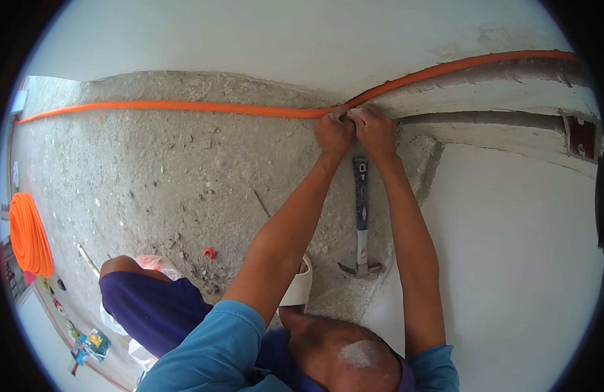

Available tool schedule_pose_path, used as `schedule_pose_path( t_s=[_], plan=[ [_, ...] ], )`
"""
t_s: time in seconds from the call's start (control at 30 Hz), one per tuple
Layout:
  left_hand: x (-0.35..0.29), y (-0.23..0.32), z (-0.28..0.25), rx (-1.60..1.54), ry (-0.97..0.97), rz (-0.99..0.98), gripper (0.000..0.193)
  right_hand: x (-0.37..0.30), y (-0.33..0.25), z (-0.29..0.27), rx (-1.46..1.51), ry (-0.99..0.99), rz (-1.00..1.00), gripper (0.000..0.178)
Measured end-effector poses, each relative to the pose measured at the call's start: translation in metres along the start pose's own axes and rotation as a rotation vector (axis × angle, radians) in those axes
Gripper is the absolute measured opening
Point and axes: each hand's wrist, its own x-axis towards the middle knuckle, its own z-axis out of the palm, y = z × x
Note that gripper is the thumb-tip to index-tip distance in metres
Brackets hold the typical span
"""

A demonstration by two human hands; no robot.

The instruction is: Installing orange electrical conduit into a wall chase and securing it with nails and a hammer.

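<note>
An orange corrugated conduit (217, 107) runs along the floor at the foot of the wall, then bends up at the corner into a groove. Right at that bend, my left hand (333, 135) has its fingers closed around the conduit. My right hand (376, 134) pinches it just beside, thumbs almost together. The fingertips partly hide the bent piece. On the floor between my forearms lies a claw hammer (361, 202) with a dark blue grip, its metal head toward me.
A coil of orange conduit (29, 235) rests at the far left. A small red clip (209, 253) and rubble lie on the rough concrete floor (152, 170). Plastic bags (159, 264) sit by my knee. To the right, a channel (485, 119) cut in the wall leads to a recessed box (581, 137).
</note>
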Motion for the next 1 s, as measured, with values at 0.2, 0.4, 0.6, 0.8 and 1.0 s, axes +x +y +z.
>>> schedule_pose_path(
  t_s=[0.2,0.4,0.6,0.8,1.0],
  plan=[
    [0.002,-0.001,-0.003,0.063,-0.062,0.001,0.012,0.006,-0.010,-0.001,-0.064,0.000,-0.005,0.006],
    [0.003,-0.008,-0.007,0.057,-0.035,0.102,0.019,-0.071,-0.046,-0.040,-0.145,-0.328,0.136,0.013],
    [0.004,-0.003,-0.005,0.069,-0.066,0.114,0.020,-0.116,-0.072,-0.039,-0.405,-0.755,-0.284,0.008],
    [0.003,-0.004,-0.008,0.059,-0.080,0.134,0.018,-0.134,-0.055,-0.047,-0.528,-0.821,-0.494,0.011],
    [0.004,-0.004,-0.010,0.083,-0.089,0.118,0.017,-0.115,-0.078,-0.074,-0.680,-1.140,-0.448,0.013]
  ],
)
